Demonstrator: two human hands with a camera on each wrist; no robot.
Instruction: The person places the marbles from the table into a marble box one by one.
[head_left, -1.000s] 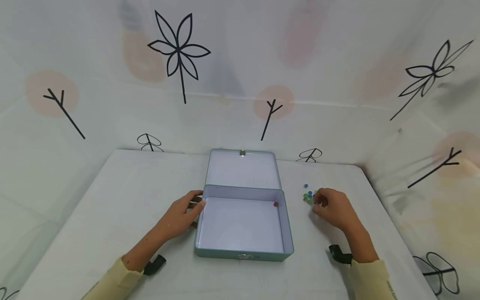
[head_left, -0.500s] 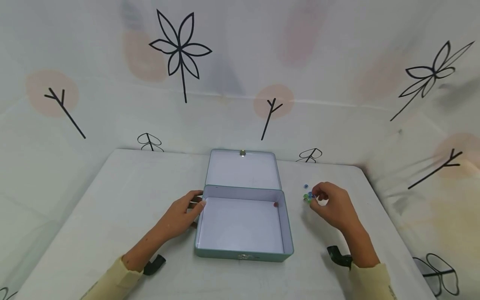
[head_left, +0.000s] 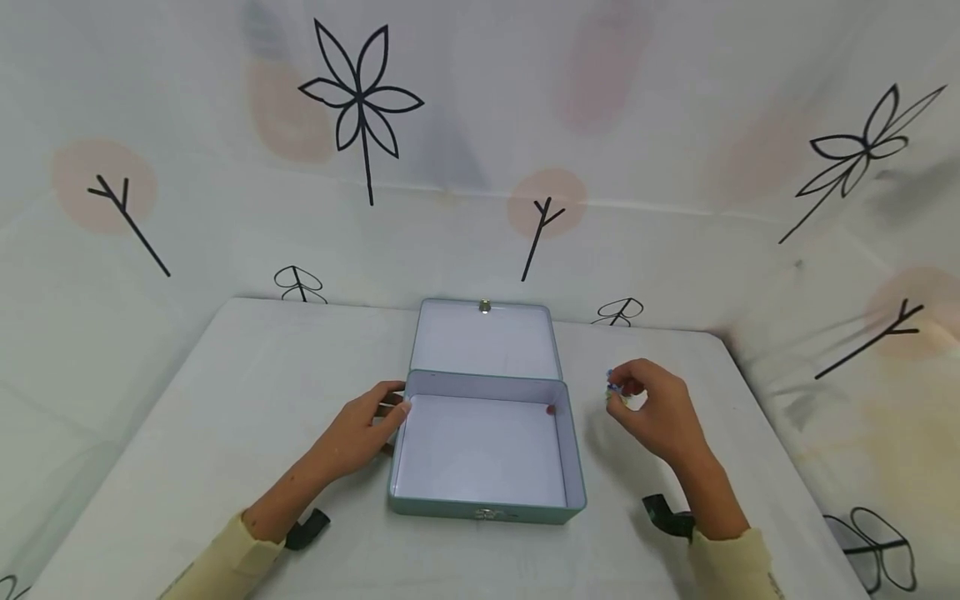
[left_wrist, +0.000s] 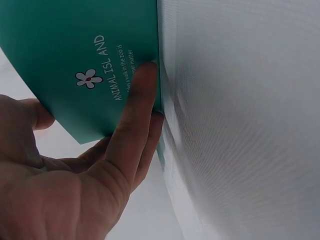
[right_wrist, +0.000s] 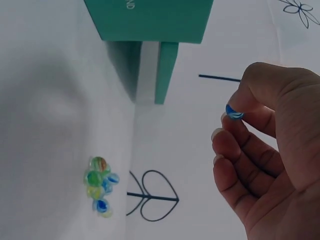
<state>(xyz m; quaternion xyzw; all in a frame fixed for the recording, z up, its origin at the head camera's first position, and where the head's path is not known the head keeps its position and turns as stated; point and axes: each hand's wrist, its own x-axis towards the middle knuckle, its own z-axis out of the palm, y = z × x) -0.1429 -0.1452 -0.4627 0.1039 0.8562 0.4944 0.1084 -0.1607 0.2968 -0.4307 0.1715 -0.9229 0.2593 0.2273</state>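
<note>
A green metal box (head_left: 487,510) with a pale inside sits mid-table, its lid (head_left: 483,340) swung open at the back. My left hand (head_left: 367,429) holds the box's left side, thumb at the rim and fingers against the outer wall, which bears a printed flower (left_wrist: 89,79). To the right of the box, my right hand (head_left: 660,412) pinches a blue-and-white marble (right_wrist: 233,113) between thumb and index finger, the other fingers loosely curled. A small reddish marble (head_left: 551,409) lies inside the box near its right wall.
Several green, blue and yellow marbles (right_wrist: 97,180) lie clustered on the white table, partly hidden by the right hand in the head view. Black wrist-worn devices (head_left: 307,530) sit below both hands. A pale wall printed with plants (head_left: 358,98) closes off the table's back.
My right hand has drawn up from the marble cluster and shifted slightly left toward the box, a blue marble now showing between its fingers. My left hand and the box stay put.
</note>
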